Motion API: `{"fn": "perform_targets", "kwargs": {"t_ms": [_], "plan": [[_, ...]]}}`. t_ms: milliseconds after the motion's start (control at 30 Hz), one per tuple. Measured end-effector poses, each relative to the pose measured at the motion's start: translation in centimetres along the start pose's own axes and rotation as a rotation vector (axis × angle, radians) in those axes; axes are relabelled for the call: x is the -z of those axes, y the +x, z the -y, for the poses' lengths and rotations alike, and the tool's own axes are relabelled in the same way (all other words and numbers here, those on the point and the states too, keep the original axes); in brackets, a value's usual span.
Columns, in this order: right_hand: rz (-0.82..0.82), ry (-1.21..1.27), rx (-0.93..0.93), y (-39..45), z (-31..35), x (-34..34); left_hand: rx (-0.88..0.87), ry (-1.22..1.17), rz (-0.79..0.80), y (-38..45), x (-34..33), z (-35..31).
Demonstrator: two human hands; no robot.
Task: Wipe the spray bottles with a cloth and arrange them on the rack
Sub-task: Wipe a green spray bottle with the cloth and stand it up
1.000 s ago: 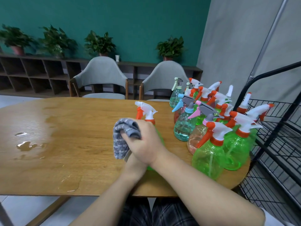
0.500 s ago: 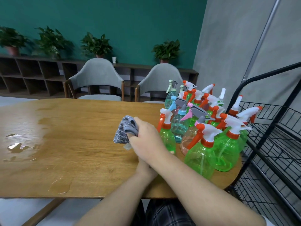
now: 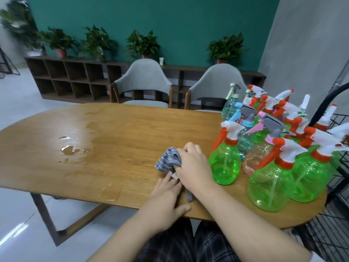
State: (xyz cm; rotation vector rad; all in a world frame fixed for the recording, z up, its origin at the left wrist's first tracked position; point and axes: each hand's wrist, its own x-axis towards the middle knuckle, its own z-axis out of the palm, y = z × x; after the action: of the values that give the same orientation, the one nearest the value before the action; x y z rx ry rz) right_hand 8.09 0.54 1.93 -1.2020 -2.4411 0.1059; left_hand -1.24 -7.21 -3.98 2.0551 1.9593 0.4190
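Right hand grasps the bunched grey cloth near the surface's front edge, fingers curled over it. Left hand lies flat beside it, fingers relaxed, holding nothing, fingertips at the cloth. Nearest green spray bottle stands upright just right of the hands, fronting the cluster at the right end. No legible labels.

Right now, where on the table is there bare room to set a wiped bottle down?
Bare dry wood lies between the puddle and the cloth, and along the far edge before the chairs. The right end is crowded with spray bottles up to the rack. Near the hands, the front edge is taken.
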Motion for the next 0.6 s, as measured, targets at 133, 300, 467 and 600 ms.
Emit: {"fn": "perform_targets", "kwargs": {"t_ms": [133,300,467,600], "plan": [[0.200,0.006,0.027,-0.7,1.6,-1.2,0.013,-0.149,-0.103,-2.5,2.4,2.6],[0.269,0.371,-0.080,-1.7,3.7,-3.0,0.260,-0.602,-0.357,-4.0,4.8,4.7],[0.259,0.616,-0.096,-2.9,6.1,-4.8,0.352,-0.886,-0.474,-5.4,7.0,6.6],[0.237,0.677,-0.058,-3.2,8.1,-5.2,0.392,-0.911,-0.656,-6.5,7.9,9.1]]}}
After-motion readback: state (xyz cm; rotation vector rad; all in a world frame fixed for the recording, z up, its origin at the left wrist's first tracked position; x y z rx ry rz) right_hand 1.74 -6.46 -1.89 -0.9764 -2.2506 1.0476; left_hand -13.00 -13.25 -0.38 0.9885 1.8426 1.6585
